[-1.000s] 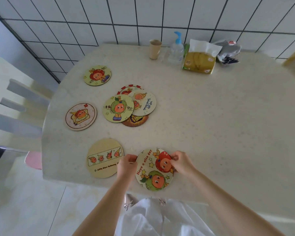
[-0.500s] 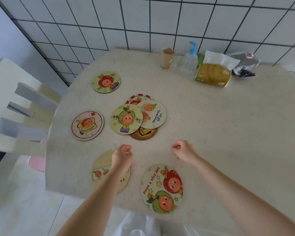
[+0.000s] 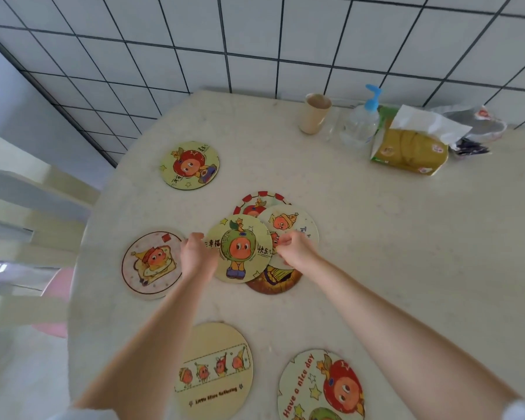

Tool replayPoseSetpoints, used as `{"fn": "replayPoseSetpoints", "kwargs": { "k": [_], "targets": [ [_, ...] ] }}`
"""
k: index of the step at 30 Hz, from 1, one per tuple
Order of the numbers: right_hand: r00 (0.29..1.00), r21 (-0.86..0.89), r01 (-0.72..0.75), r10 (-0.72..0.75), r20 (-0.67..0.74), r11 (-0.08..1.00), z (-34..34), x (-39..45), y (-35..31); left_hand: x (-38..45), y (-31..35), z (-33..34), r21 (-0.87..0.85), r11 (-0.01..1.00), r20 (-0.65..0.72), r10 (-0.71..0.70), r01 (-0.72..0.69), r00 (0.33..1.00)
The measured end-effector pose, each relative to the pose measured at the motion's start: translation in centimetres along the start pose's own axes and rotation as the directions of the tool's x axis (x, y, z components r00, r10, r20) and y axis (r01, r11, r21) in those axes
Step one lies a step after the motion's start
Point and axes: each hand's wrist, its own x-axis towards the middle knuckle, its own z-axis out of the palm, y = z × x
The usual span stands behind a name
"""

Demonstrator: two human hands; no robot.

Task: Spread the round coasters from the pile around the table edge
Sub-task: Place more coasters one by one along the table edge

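A pile of round cartoon coasters lies mid-table. Its top one, the green-apple coaster (image 3: 239, 248), covers a red-rimmed coaster (image 3: 256, 200), a white coaster (image 3: 297, 222) and a brown coaster (image 3: 276, 281). My left hand (image 3: 196, 256) pinches the top coaster's left rim and my right hand (image 3: 294, 250) pinches its right rim; it still rests on the pile. Lying singly near the table's left and near edges are a red-character coaster (image 3: 189, 165), a toast coaster (image 3: 150, 265), a plain strip coaster (image 3: 222, 368) and a "Have a nice day" coaster (image 3: 319, 386).
The pale speckled table (image 3: 406, 237) stands against a tiled wall. At the back are a beige cup (image 3: 314, 113), a pump bottle (image 3: 361, 125), a tissue pack (image 3: 409, 150) and a crumpled bag (image 3: 479, 128). A slatted chair (image 3: 28, 225) stands close on the left.
Both hands let go of the "Have a nice day" coaster at the near edge, moved forward to the pile, and closed on the rims of the green-apple coaster.
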Motion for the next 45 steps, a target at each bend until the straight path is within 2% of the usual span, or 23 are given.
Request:
{"fn": "replayPoseSetpoints", "kwargs": {
  "k": [4, 8, 12, 15, 19, 23, 28, 31, 35, 39, 45],
  "targets": [
    [0.993, 0.126, -0.116, 0.115, 0.014, 0.985, 1.2, 1.0, -1.4, 1.0, 0.2, 0.0, -0.039, 0.998, 0.015, -0.051, 0.052, 0.999],
    [0.982, 0.229, -0.187, 0.182, 0.043, 0.955, 1.3, 1.6, -1.9, 1.3, 0.1, -0.2, -0.189, 0.975, 0.025, -0.113, 0.115, 0.993],
    [0.978, 0.288, -0.200, 0.175, 0.111, 0.936, 1.2, 1.9, -1.9, 1.6, 0.2, -1.0, -0.412, 0.855, 0.122, -0.290, 0.314, 0.949],
    [0.992, 0.278, -0.122, 0.107, 0.071, 0.953, 0.8, 2.2, -2.0, 1.0, 0.8, -0.9, -0.513, 0.754, 0.285, -0.302, 0.411, 0.910],
    [0.993, 0.339, -0.049, 0.084, -0.089, 0.940, -1.5, 2.8, -1.7, -1.2, 2.4, 1.2, -0.489, 0.795, 0.330, -0.212, 0.359, 0.920],
    [0.976, 0.337, -0.051, 0.118, -0.183, 0.940, -4.8, 3.6, -0.6, -3.6, 4.1, 4.0, -0.428, 0.861, 0.379, -0.106, 0.275, 0.919],
    [0.964, 0.164, -0.095, 0.132, -0.232, 0.982, -6.6, 4.4, 0.5, -5.9, 4.9, 6.3, -0.341, 0.930, 0.335, -0.019, 0.140, 0.942],
    [0.967, 0.058, -0.082, 0.094, -0.238, 0.995, -6.3, 4.9, 0.7, -6.3, 4.9, 6.7, -0.277, 0.956, 0.238, -0.027, 0.095, 0.971],
    [0.971, -0.018, -0.078, 0.071, -0.229, 0.997, -5.6, 5.2, 0.6, -6.3, 5.1, 6.8, -0.238, 0.962, 0.196, -0.087, 0.134, 0.977],
    [0.977, -0.025, -0.083, 0.076, -0.197, 0.996, -5.7, 5.5, 0.7, -6.4, 5.2, 6.8, -0.279, 0.954, 0.169, -0.061, 0.107, 0.984],
    [0.977, 0.045, -0.068, 0.076, -0.201, 0.997, -6.2, 5.7, 0.7, -6.4, 5.4, 6.8, -0.407, 0.897, 0.131, -0.129, 0.172, 0.983]
  ]
}}
